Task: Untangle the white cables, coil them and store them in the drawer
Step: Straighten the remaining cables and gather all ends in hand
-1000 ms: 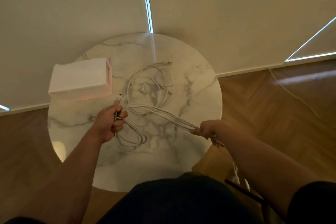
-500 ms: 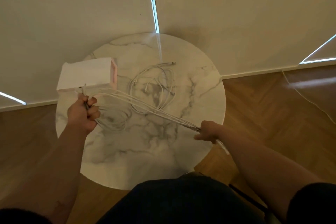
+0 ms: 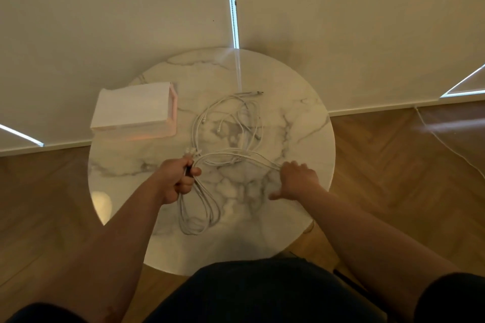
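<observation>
Several white cables (image 3: pixel 231 123) lie tangled on the round marble table (image 3: pixel 301 118). My left hand (image 3: pixel 178 178) grips a bunch of cable strands near their plugs, and loops of cable (image 3: pixel 199 215) hang below it onto the table. From that hand the strands run right to my right hand (image 3: pixel 295 178), which lies palm down over them with its fingers bent; the strands under it are hidden. A small white and pink drawer box (image 3: pixel 136 110) stands at the table's back left.
The table stands against pale roller blinds (image 3: pixel 131 8) with a bead chain (image 3: pixel 232 2) hanging at the centre. Wood floor (image 3: pixel 406 178) surrounds the table. A thin cord (image 3: pixel 446 144) lies on the floor at right. My dark-clothed lap (image 3: pixel 249 294) is at the near edge.
My left hand has come back from the drawer box toward the table's middle. My right hand moved from the table's right edge inward, so the stretched strands now hang slack and loop.
</observation>
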Demonstrator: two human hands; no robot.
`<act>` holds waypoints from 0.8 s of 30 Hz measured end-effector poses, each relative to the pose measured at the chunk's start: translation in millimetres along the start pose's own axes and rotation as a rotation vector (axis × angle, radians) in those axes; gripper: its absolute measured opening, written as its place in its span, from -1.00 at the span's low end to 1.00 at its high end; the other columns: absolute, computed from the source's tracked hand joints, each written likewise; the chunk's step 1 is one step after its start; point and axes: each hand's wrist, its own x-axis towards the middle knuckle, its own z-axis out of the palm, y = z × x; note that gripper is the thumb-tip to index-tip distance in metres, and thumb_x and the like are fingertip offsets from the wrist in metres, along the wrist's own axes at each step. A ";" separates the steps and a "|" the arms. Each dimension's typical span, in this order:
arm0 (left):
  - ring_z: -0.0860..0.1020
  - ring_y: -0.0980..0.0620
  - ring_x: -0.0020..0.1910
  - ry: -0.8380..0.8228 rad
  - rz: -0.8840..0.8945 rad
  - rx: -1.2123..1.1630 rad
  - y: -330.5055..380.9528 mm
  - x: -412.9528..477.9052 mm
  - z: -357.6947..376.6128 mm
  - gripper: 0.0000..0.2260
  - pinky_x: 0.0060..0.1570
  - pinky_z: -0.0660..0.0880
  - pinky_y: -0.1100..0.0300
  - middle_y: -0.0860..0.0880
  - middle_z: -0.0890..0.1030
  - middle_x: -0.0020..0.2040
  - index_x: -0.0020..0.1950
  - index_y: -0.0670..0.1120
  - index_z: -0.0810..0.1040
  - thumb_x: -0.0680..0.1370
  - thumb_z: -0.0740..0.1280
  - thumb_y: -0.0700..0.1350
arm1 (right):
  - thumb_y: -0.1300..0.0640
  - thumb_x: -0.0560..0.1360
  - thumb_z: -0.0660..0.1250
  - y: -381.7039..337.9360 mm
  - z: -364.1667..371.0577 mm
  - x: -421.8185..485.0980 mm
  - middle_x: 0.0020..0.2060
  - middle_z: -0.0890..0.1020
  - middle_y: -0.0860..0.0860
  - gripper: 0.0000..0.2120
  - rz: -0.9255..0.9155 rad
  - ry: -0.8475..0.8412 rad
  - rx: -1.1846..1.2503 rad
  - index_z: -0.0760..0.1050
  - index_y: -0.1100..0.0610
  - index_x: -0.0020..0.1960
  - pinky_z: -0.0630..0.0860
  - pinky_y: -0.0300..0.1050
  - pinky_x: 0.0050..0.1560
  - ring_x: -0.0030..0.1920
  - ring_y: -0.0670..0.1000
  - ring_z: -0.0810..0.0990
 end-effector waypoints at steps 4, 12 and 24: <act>0.06 0.20 -0.65 -0.124 -0.093 0.065 9.2 -5.6 -5.7 -0.71 -0.68 0.03 0.44 0.00 0.32 -0.41 -0.20 -0.02 0.24 0.70 0.05 0.02 | -0.33 0.26 0.47 -44.5 9.2 19.6 0.35 0.40 0.10 -0.02 -0.068 0.001 0.205 0.11 0.06 0.48 0.40 0.13 0.27 0.34 0.20 0.40; 0.07 0.19 -0.63 -0.180 -0.128 0.125 16.8 3.6 -52.8 -0.74 -0.65 0.02 0.43 -0.01 0.41 -0.42 -0.17 -0.03 0.26 0.69 0.06 0.02 | -0.11 0.48 0.33 -71.1 23.7 30.9 0.05 0.59 0.14 -0.73 -0.107 0.073 0.312 0.43 0.06 0.01 0.44 -0.05 -0.03 0.12 0.19 0.55; 0.12 0.16 -0.66 0.068 0.149 -0.118 43.1 43.1 -108.6 -0.68 -0.66 0.05 0.36 -0.01 0.36 -0.42 -0.23 -0.04 0.29 0.70 0.06 0.01 | -0.28 0.26 0.53 -83.8 11.3 16.4 0.33 0.44 0.10 -0.09 0.192 -0.416 -0.277 0.30 0.15 0.41 0.38 0.26 0.29 0.32 0.26 0.45</act>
